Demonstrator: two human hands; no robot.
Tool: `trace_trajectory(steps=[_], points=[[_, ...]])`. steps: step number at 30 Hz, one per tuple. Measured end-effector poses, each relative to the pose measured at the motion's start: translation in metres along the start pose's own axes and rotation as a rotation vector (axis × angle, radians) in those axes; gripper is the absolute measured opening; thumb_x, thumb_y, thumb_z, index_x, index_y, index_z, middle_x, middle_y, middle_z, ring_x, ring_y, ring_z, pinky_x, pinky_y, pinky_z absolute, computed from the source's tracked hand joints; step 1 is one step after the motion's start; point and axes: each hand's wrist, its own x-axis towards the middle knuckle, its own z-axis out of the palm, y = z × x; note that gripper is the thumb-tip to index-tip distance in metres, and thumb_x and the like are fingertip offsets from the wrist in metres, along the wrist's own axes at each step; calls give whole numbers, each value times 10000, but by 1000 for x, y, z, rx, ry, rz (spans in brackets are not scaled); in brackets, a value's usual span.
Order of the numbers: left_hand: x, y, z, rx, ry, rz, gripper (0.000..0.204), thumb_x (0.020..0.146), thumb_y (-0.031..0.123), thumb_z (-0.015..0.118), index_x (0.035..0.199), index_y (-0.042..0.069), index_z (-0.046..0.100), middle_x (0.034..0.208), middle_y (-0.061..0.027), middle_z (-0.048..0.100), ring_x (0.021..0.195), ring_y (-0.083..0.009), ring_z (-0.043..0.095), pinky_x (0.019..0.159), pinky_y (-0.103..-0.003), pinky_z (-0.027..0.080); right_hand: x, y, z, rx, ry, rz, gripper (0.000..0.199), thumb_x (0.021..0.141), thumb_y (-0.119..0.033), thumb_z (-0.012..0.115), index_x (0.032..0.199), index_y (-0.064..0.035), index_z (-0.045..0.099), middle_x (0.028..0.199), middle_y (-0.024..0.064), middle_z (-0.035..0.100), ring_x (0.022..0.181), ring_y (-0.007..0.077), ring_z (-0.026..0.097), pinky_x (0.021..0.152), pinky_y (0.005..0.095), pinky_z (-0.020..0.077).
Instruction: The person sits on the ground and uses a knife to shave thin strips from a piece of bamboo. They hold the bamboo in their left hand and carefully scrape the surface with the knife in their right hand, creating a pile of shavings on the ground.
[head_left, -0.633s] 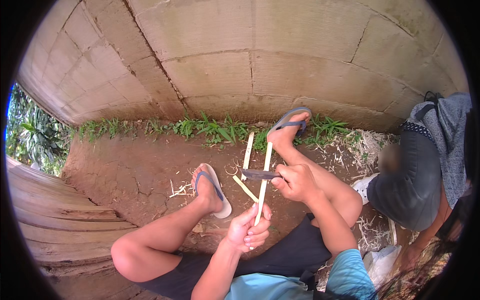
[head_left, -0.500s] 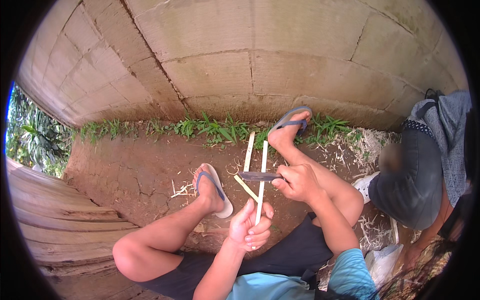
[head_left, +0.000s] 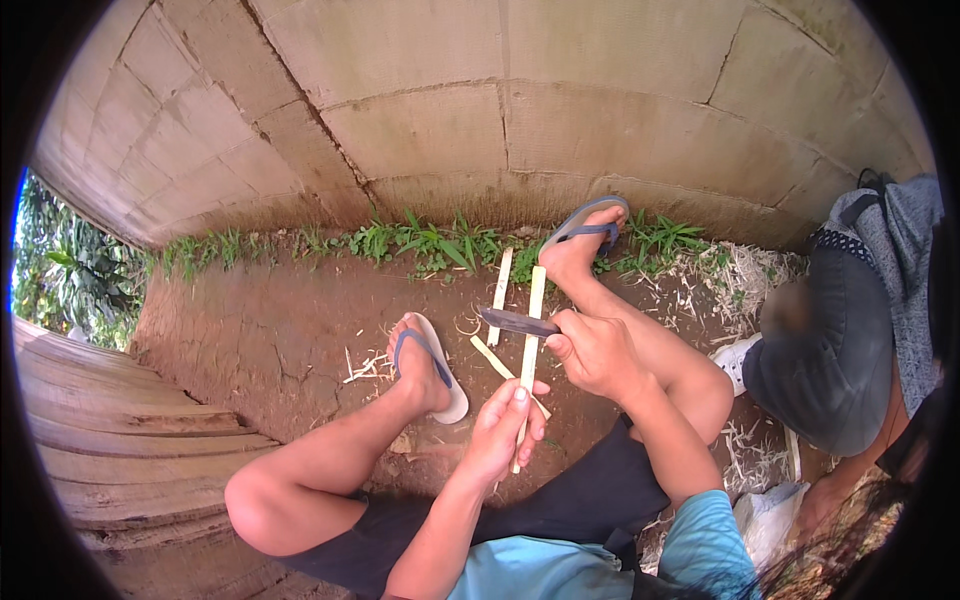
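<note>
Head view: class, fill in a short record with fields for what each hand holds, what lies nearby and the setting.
Left hand: left hand grips a pale stick, held upright.
Right hand: right hand holds a knife, blade across the stick.
Nearby: two more pale strips on the ground, flip-flop on the left foot.
Setting: bare earth, block wall, another person at the right.

Left hand: my left hand (head_left: 503, 428) grips the lower part of a pale bamboo strip (head_left: 530, 340), held upright between my knees.
Right hand: my right hand (head_left: 597, 352) is closed around a knife (head_left: 517, 322), its blade lying across the strip.
Ground: two more strips (head_left: 499, 283) on the red dirt (head_left: 270, 330), beside my sandalled left foot (head_left: 430, 365).
Beyond: concrete wall (head_left: 450, 100), grass (head_left: 430, 240) at its foot.
Right: another person (head_left: 850, 340) sits nearby.
</note>
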Motion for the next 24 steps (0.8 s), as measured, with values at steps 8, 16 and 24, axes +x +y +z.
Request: trace_trajectory(steps=[8,16,24], points=[[-4,5,3,159,29,34,309,997,330,435,1114,59,526,573,60,376,425,-19,303,384,-186,265,-5,8,-2,-37,-16,-25,419,911,-443,514,721,-72,479,525,108,529,506,335,567,451,408,421],[-13,0,8,515,181,209,278,972,271,486,1037,23,594,603,53,472,522,-28,397,466,-227,318,0,31,-5,-165,201,-186,587,919,-564,421,620,-61,473,496,96,479,449,303,544,422,365,432],[-24,-13,21,815,110,168,257,945,289,528,1045,69,618,612,-39,529,553,-96,504,526,-270,403,31,109,-26,31,706,588,614,985,-541,299,581,-84,363,516,-37,321,487,93,306,443,313,261]])
